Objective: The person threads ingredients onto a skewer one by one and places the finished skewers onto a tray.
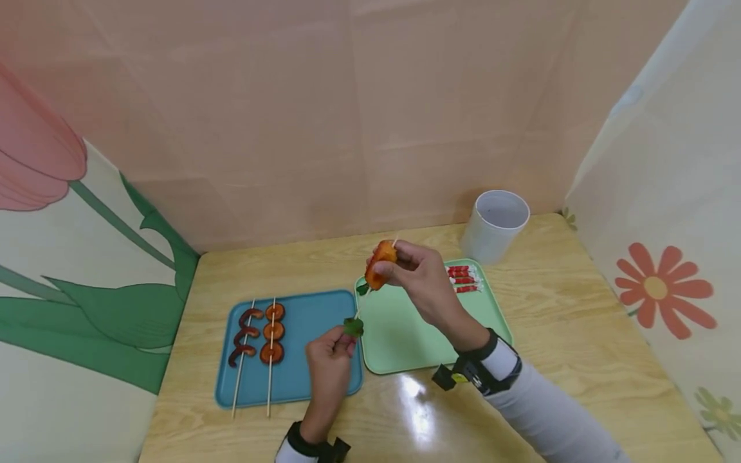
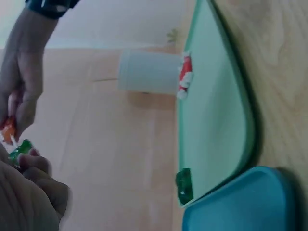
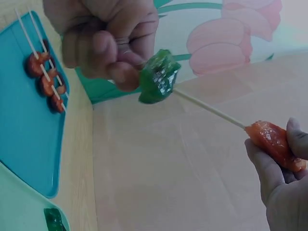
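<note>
Left hand (image 1: 330, 361), curled, pinches green piece (image 3: 159, 77); right hand (image 1: 427, 283), curled, grips skewered orange piece (image 1: 382, 256).

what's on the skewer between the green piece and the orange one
Only bare skewer: the right wrist view shows that stretch uncovered from the green piece at the left hand to the orange piece in the right hand.

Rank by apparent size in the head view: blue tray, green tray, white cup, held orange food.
1. Blue tray and green tray: too alike to rank, both partly covered
2. White cup
3. Held orange food, partly hidden
</note>
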Demonstrator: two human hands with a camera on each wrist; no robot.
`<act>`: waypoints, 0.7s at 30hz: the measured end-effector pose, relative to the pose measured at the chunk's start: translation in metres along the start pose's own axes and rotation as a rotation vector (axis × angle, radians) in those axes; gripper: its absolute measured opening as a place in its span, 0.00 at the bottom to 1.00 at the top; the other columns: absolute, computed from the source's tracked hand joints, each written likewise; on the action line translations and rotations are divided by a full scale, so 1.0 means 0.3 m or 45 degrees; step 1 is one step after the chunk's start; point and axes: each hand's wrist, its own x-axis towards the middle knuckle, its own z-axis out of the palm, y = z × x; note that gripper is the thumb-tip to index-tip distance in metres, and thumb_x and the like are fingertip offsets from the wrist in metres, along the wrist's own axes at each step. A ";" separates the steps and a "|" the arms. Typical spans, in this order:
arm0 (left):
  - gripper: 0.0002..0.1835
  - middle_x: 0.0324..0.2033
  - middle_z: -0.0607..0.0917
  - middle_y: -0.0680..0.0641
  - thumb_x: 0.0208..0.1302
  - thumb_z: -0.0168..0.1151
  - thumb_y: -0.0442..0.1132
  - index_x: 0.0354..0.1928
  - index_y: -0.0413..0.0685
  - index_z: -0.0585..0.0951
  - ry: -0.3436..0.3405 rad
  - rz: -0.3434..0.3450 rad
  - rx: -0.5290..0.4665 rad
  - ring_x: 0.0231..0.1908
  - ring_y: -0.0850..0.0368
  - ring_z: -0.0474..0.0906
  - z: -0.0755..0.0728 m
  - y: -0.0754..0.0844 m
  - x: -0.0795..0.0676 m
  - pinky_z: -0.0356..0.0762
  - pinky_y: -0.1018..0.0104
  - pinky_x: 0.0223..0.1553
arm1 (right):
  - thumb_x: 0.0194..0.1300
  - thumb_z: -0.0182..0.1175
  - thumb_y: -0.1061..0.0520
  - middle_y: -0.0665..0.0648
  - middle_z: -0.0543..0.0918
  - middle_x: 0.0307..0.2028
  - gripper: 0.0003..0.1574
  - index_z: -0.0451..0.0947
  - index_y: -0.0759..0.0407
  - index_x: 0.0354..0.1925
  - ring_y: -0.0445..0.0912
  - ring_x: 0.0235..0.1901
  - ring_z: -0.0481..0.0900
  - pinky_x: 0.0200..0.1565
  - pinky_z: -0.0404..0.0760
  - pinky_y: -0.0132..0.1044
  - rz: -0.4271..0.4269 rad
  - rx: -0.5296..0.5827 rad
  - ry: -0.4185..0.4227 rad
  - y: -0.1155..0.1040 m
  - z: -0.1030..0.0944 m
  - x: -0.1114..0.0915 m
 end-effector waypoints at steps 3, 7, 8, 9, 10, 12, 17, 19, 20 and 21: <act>0.18 0.14 0.77 0.49 0.51 0.49 0.13 0.22 0.38 0.83 -0.024 0.045 -0.008 0.18 0.62 0.71 0.010 0.007 0.012 0.68 0.75 0.19 | 0.60 0.65 0.55 0.61 0.86 0.41 0.21 0.80 0.67 0.48 0.50 0.42 0.85 0.43 0.85 0.41 0.059 0.009 -0.075 0.036 0.027 -0.017; 0.16 0.13 0.74 0.49 0.57 0.50 0.16 0.21 0.39 0.81 -0.066 0.086 0.014 0.17 0.62 0.67 0.012 0.026 0.038 0.62 0.73 0.18 | 0.59 0.65 0.54 0.60 0.86 0.40 0.21 0.81 0.65 0.48 0.49 0.42 0.85 0.43 0.85 0.40 0.069 -0.054 -0.085 0.056 0.049 -0.025; 0.16 0.13 0.74 0.50 0.58 0.50 0.17 0.21 0.40 0.81 -0.079 0.077 0.020 0.17 0.62 0.67 0.009 0.032 0.043 0.62 0.73 0.17 | 0.59 0.66 0.53 0.60 0.86 0.40 0.22 0.82 0.65 0.47 0.49 0.43 0.85 0.43 0.85 0.40 0.060 -0.076 -0.072 0.053 0.050 -0.022; 0.16 0.13 0.75 0.50 0.59 0.51 0.18 0.22 0.40 0.82 -0.097 0.074 0.037 0.16 0.62 0.67 0.005 0.037 0.047 0.62 0.73 0.17 | 0.58 0.66 0.52 0.59 0.86 0.40 0.22 0.82 0.64 0.47 0.48 0.43 0.85 0.43 0.85 0.39 0.047 -0.108 -0.064 0.050 0.050 -0.019; 0.16 0.14 0.75 0.50 0.61 0.52 0.20 0.23 0.41 0.83 -0.119 0.062 0.047 0.17 0.62 0.67 0.000 0.043 0.052 0.62 0.73 0.17 | 0.58 0.66 0.50 0.59 0.86 0.39 0.22 0.82 0.64 0.46 0.48 0.43 0.85 0.42 0.85 0.39 0.032 -0.137 -0.056 0.045 0.049 -0.015; 0.14 0.16 0.77 0.49 0.64 0.53 0.23 0.27 0.42 0.84 -0.162 0.032 0.069 0.18 0.61 0.68 -0.012 0.051 0.061 0.63 0.73 0.18 | 0.58 0.66 0.48 0.58 0.86 0.39 0.22 0.82 0.63 0.44 0.47 0.45 0.85 0.42 0.85 0.38 0.021 -0.179 -0.058 0.035 0.049 -0.008; 0.10 0.23 0.84 0.43 0.69 0.54 0.32 0.36 0.41 0.85 -0.240 -0.024 0.087 0.22 0.57 0.77 -0.043 0.053 0.063 0.77 0.69 0.23 | 0.58 0.66 0.49 0.60 0.86 0.42 0.22 0.80 0.63 0.45 0.49 0.46 0.84 0.42 0.85 0.40 0.045 -0.096 -0.055 0.027 0.043 0.003; 0.09 0.25 0.85 0.43 0.69 0.54 0.33 0.37 0.40 0.84 -0.235 -0.016 0.114 0.24 0.56 0.80 -0.054 0.050 0.060 0.82 0.65 0.26 | 0.59 0.66 0.50 0.63 0.85 0.44 0.23 0.79 0.64 0.47 0.50 0.46 0.84 0.42 0.85 0.40 0.053 -0.055 -0.052 0.031 0.040 0.006; 0.09 0.26 0.86 0.43 0.68 0.55 0.33 0.38 0.39 0.84 -0.230 -0.004 0.128 0.25 0.56 0.81 -0.059 0.049 0.058 0.83 0.63 0.27 | 0.59 0.65 0.50 0.65 0.84 0.46 0.24 0.79 0.64 0.48 0.50 0.46 0.84 0.43 0.85 0.40 0.052 -0.031 -0.060 0.035 0.038 0.008; 0.09 0.27 0.86 0.43 0.68 0.55 0.33 0.39 0.39 0.84 -0.224 0.003 0.147 0.25 0.56 0.82 -0.064 0.048 0.056 0.83 0.63 0.27 | 0.59 0.65 0.51 0.66 0.84 0.47 0.24 0.79 0.65 0.50 0.50 0.46 0.84 0.44 0.85 0.40 0.053 -0.012 -0.069 0.039 0.037 0.009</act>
